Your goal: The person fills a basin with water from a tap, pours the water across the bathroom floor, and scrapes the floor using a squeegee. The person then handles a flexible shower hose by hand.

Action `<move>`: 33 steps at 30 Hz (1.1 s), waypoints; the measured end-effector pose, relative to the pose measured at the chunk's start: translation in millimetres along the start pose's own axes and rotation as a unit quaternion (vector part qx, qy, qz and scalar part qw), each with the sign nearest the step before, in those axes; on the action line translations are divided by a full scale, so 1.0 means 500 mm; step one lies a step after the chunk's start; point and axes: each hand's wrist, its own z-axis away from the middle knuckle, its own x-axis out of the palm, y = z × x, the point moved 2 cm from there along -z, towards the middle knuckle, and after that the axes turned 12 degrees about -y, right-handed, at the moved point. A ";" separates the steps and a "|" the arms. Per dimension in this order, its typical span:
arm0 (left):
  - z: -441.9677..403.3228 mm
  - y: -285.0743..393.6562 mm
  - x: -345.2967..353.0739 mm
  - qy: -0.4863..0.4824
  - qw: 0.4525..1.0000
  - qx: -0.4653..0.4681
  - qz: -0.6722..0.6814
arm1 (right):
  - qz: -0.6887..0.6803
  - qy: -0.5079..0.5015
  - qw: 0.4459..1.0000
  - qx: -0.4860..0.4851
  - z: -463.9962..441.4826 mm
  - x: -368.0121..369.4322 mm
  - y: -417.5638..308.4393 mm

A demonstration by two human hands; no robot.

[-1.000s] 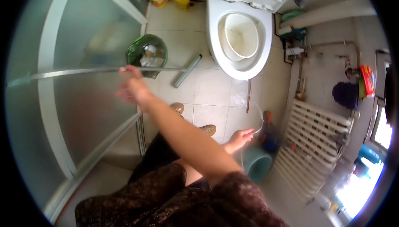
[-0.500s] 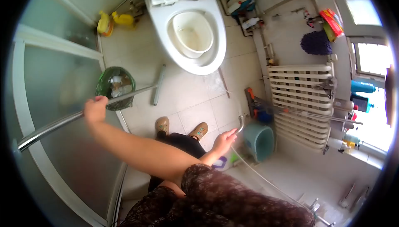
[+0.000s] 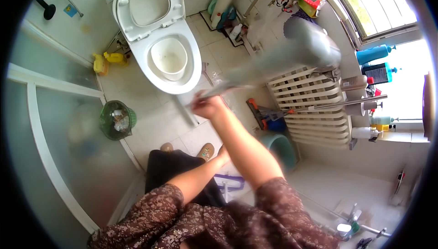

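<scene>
My right hand (image 3: 207, 105) is closed round the metal pole (image 3: 269, 64) of what looks like a floor squeegee. The pole is smeared by motion and rises to the upper right, its near end large before the camera. Its flat bar (image 3: 186, 112) lies on the tiles just in front of the toilet (image 3: 194, 69). Lower down, my left hand (image 3: 223, 154) is mostly hidden behind my right forearm, so its fingers and anything in them do not show. A white bucket (image 3: 169, 57) sits inside the toilet bowl.
A green bin with rubbish (image 3: 106, 126) stands by the frosted glass partition (image 3: 64, 126). At right are a white radiator (image 3: 315, 126), a teal tub (image 3: 285, 151) and poles leaning there. Bottles (image 3: 374, 54) line the windowsill. A purple-headed tool (image 3: 235, 183) lies near my feet.
My right hand has swung from the left to the middle, and the pole now slants up to the right. My left hand, earlier holding a hose end, is now largely covered by my right arm.
</scene>
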 end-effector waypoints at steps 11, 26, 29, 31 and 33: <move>-0.113 0.036 0.118 0.068 0.985 -0.020 -0.159 | 0.182 -0.022 0.983 -0.031 0.382 -0.145 -0.306; -0.238 0.096 -0.019 0.185 0.981 -0.019 -0.053 | 0.801 0.313 0.488 -0.151 0.522 -0.563 -0.336; -0.288 0.163 -0.034 0.172 0.983 0.010 -0.056 | 0.784 0.305 0.511 -0.175 0.444 -0.568 -0.350; -0.311 0.214 -0.044 0.165 0.985 0.033 -0.047 | 0.785 0.290 0.517 -0.179 0.369 -0.555 -0.388; -0.333 0.258 -0.059 0.155 0.985 0.060 -0.039 | 0.782 0.285 0.523 -0.181 0.301 -0.539 -0.426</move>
